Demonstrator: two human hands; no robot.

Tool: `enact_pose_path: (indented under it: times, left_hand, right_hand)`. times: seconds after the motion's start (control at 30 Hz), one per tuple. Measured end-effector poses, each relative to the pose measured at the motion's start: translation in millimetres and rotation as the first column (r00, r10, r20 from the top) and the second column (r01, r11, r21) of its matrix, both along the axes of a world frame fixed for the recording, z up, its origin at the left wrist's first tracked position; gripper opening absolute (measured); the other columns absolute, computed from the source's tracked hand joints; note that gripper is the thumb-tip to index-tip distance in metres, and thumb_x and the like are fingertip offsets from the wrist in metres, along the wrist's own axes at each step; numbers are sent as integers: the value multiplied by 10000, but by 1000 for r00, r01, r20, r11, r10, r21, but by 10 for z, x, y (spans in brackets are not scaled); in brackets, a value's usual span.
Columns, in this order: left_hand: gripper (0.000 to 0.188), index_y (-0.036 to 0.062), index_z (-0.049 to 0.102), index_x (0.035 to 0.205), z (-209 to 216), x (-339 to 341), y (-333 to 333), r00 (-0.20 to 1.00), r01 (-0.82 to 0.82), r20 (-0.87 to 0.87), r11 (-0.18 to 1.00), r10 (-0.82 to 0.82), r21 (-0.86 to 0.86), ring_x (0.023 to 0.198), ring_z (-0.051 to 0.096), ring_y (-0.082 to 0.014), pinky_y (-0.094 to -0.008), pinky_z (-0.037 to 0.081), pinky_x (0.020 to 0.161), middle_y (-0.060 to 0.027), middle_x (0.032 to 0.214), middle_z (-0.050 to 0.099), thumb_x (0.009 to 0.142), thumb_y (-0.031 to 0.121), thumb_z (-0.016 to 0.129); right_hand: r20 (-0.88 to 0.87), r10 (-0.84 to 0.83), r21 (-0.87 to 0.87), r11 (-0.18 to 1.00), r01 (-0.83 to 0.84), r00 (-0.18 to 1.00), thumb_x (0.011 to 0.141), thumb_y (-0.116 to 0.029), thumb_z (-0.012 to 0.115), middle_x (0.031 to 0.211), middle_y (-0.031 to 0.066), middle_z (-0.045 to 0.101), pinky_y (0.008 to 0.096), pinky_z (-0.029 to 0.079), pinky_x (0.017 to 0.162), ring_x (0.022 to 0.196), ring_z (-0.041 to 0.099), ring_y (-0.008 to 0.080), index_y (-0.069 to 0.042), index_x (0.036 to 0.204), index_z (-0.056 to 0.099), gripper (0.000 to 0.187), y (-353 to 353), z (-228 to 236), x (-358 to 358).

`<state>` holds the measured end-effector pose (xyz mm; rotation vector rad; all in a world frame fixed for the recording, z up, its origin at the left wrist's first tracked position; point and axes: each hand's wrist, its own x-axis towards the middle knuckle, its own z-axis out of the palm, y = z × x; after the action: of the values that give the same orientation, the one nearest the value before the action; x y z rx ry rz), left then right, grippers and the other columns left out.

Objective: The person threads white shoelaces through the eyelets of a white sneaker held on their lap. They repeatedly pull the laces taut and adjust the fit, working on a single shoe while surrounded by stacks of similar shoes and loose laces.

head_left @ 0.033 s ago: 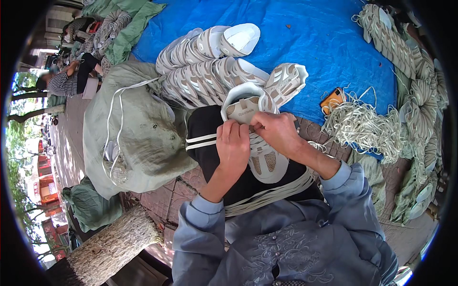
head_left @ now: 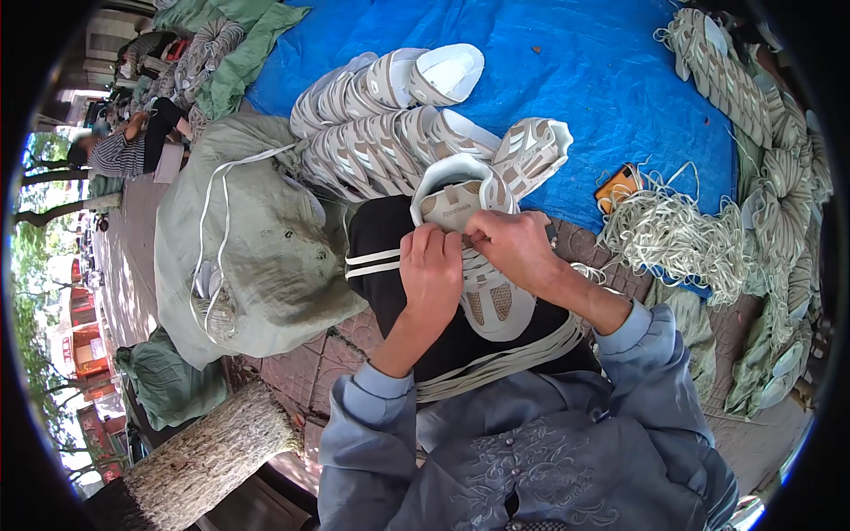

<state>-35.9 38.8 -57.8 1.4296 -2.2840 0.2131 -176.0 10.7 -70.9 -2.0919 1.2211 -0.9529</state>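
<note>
A beige and white sneaker (head_left: pixel 498 305) rests on my lap, its toe toward me and its padded collar facing away. My left hand (head_left: pixel 431 265) is closed at the upper eyelets, with a white shoelace (head_left: pixel 376 263) running out from it to the left over my dark trouser leg. Fingertips together, my right hand (head_left: pixel 516 250) pinches at the same eyelets, just below the tongue (head_left: pixel 452 205). The bit of lace between the fingers is mostly hidden. A bundle of pale laces (head_left: pixel 505 361) lies across my thighs.
Rows of nested sneakers (head_left: pixel 363 155) lie beyond my knees by a blue tarp (head_left: pixel 611 80). To the right are a heap of white laces (head_left: pixel 677 234), an orange-backed phone (head_left: pixel 618 186) and stacked shoes (head_left: pixel 784 195). A grey-green sack (head_left: pixel 257 257) and a trunk (head_left: pixel 212 456) stand left.
</note>
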Motion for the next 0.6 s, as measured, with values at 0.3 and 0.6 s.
enact_pose_path:
  times: [0.3,0.6]
  left_hand:
    - [144,33,509,705,19,-6,6,999,7,-34,999,-6,44,824,478,-238,-357,380,717,-91,725,481,569,27,557]
    - [177,7,515,734,47,-7,-33,990,140,24,990,-140,11,832,464,-243,-356,385,701,-99,729,467,562,28,554]
  right_hand:
    - [-12,9,-31,999,-10,1000,651,-58,642,600,31,570,303,417,466,517,572,189,-89,706,523,135,25,-39,1]
    - [7,-47,48,998,47,999,648,-38,634,618,37,577,280,393,531,561,578,192,-83,693,519,132,118,9,-59]
